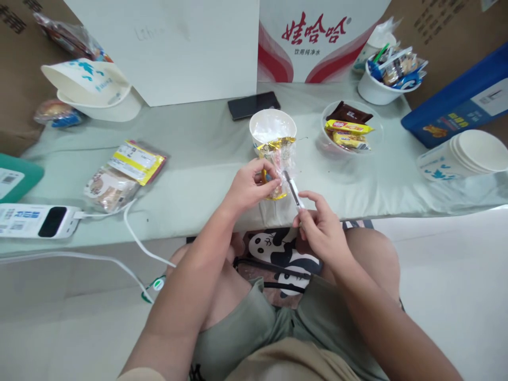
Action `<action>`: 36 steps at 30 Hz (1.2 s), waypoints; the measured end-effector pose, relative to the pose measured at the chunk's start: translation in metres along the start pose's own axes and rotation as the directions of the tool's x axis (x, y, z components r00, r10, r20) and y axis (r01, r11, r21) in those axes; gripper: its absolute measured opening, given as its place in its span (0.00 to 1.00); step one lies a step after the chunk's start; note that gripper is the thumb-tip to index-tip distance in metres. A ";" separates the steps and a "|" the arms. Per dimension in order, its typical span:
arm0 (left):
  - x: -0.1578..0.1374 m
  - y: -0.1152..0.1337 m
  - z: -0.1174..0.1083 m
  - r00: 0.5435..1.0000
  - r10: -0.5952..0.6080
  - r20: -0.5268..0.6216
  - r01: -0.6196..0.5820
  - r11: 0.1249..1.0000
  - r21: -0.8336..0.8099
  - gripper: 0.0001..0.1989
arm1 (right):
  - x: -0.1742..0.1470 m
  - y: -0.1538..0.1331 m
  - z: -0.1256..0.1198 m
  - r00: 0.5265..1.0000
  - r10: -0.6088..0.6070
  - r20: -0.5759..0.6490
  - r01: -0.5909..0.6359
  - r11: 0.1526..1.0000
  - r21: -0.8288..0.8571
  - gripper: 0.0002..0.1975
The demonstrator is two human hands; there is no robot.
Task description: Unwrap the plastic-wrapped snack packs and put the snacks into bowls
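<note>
In the head view my left hand (pixel 254 182) pinches a snack packet of clear film with gold edges (pixel 284 151) near the table's front edge. My right hand (pixel 319 225) grips a white utility knife (pixel 293 191). Its tip points up and left and meets or nearly meets the packet's film; I cannot tell whether it cuts in. Just behind the packet stands a white paper bowl (pixel 273 124), with its near rim partly hidden by the packet. What lies inside the packet is hard to make out.
A black phone (pixel 254 106) lies behind the bowl. To the right are a clear bowl of snacks (pixel 347 129) and stacked paper cups (pixel 460 153). Snack packs (pixel 125 174) and a power bank (pixel 39 219) with a white cable lie left. Boxes stand behind.
</note>
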State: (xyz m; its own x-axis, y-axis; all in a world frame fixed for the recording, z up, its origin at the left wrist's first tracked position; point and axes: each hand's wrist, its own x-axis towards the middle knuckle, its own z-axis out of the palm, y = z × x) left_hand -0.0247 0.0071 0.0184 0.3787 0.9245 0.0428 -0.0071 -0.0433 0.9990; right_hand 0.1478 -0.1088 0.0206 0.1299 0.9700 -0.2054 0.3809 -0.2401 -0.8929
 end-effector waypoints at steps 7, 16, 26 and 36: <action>0.002 -0.002 -0.001 0.997 -0.039 -0.061 0.034 0.996 -0.084 0.12 | -0.032 0.026 -0.004 0.999 0.025 0.036 -0.022 0.997 -0.079 0.19; 0.001 -0.008 -0.002 1.000 0.005 0.018 -0.003 0.993 -0.115 0.27 | 0.018 0.061 -0.094 0.939 -0.025 -0.342 -0.238 0.672 -0.702 0.16; 0.003 -0.010 0.010 0.996 -0.048 -0.074 0.041 0.995 -0.092 0.13 | 0.047 0.044 -0.064 0.789 -0.585 -0.190 0.259 0.597 -0.759 0.12; 0.005 -0.017 -0.012 0.961 -0.218 -0.171 0.252 0.945 0.209 0.11 | 0.070 0.077 -0.084 0.883 -0.326 -0.336 -0.039 0.664 -0.747 0.24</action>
State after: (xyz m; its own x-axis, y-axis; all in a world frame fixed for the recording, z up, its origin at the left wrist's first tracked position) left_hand -0.0341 0.0170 0.0022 0.2076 0.9624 -0.1754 0.2822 0.1127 0.9527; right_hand 0.2634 -0.0626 -0.0289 0.2984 0.9226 0.2445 0.9313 -0.2255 -0.2860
